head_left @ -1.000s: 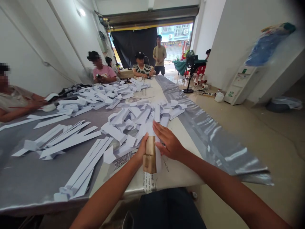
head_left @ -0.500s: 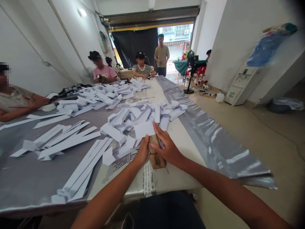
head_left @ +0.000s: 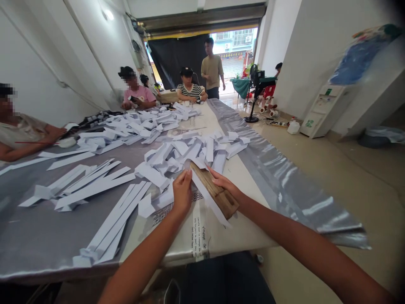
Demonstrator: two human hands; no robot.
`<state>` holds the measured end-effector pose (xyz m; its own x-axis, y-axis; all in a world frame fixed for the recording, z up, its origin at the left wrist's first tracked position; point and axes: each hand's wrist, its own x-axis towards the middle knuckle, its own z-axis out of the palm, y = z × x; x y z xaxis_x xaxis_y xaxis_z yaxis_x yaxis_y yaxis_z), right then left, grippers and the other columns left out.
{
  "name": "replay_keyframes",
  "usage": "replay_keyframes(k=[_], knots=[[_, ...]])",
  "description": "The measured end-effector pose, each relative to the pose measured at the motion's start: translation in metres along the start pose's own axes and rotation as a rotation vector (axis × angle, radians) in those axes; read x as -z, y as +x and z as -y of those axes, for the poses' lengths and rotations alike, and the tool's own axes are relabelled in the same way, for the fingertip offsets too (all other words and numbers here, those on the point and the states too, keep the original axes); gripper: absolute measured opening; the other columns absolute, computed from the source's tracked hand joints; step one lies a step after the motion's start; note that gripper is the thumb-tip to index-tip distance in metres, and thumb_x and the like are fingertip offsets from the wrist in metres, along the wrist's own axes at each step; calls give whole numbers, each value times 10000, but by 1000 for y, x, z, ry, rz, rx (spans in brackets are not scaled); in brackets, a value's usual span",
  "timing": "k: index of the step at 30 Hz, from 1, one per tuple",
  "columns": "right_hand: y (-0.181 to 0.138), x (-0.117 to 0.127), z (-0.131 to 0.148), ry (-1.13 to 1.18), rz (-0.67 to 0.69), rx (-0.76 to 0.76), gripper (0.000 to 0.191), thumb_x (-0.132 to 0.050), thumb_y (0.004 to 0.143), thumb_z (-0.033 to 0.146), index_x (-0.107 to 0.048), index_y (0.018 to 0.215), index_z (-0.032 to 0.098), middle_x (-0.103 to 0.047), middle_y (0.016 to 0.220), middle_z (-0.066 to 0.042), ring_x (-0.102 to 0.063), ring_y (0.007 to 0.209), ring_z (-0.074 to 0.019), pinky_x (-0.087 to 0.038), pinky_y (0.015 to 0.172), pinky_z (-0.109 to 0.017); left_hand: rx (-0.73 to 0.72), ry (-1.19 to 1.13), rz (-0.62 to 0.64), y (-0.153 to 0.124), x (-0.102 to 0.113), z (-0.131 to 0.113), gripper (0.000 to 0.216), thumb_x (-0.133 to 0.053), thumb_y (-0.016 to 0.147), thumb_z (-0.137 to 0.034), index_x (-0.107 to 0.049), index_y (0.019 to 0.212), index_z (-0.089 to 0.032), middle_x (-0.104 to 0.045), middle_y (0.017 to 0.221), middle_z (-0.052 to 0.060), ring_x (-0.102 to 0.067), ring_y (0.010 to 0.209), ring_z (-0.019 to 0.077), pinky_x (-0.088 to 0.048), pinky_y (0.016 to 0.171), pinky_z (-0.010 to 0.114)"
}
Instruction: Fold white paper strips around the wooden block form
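Note:
A brown wooden block (head_left: 218, 192) with a hollow near its closer end lies tilted in my right hand (head_left: 223, 181), whose fingers are closed round its right side. A white paper strip (head_left: 209, 198) runs along the block's left side and bends over its far end. My left hand (head_left: 183, 188) pinches that strip at the bend, fingers closed. Just beyond both hands is a heap of folded white paper pieces (head_left: 171, 154). To the left, long white paper strips (head_left: 115, 219) lie in bunches on the table.
The table has a grey and cream cover (head_left: 152, 249). More folded paper (head_left: 136, 126) is piled farther back. Seated people, one in a striped top (head_left: 190, 90), work around the table; another person (head_left: 211, 69) stands behind. A fan (head_left: 253, 93) and a water dispenser (head_left: 325, 109) stand at right.
The block has turned, its near end swinging right. The paper that lay flat over its far end now bends round and runs down its left side. The standing person has turned and shifted left.

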<state>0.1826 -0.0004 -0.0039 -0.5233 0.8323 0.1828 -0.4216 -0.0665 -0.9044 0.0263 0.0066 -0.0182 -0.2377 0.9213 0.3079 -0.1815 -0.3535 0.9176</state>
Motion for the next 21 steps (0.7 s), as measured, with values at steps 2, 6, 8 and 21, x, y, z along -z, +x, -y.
replay_keyframes(k=[2, 6, 8, 21], knots=[[0, 0, -3, -12, -11, -19, 609, -593, 765, 355, -453, 1353, 281, -519, 1366, 8, -522, 1209, -214, -438, 994, -325, -20, 15, -47, 1, 1, 1, 329, -619, 776, -465, -688, 893, -166, -688, 838, 21, -621, 823, 160, -482, 799, 289], [1, 0, -8, -23, -33, -44, 558, -564, 789, 367, -468, 1335, 299, -517, 1366, 19, -528, 1206, -205, -462, 970, -318, -76, 91, -205, -3, 0, 2, 318, -653, 763, -409, -708, 984, -185, -710, 949, 26, -634, 904, 181, -468, 883, 336], [1, 2, -8, -11, -30, -49, 549, -553, 793, 366, -473, 1332, 294, -517, 1366, 17, -537, 1198, -206, -460, 977, -319, -159, 193, -229, -6, 1, 0, 315, -642, 779, -391, -704, 1028, -208, -702, 1041, 26, -627, 985, 203, -441, 947, 357], [5, 15, 5, 8, -103, -3, 479, -516, 801, 318, -525, 1276, 257, -562, 1319, 7, -554, 1184, -190, -428, 1024, -303, -454, 466, 193, -18, -4, -15, 391, -443, 910, -352, -554, 1271, -251, -467, 1399, 45, -413, 1306, 206, -277, 1114, 383]])
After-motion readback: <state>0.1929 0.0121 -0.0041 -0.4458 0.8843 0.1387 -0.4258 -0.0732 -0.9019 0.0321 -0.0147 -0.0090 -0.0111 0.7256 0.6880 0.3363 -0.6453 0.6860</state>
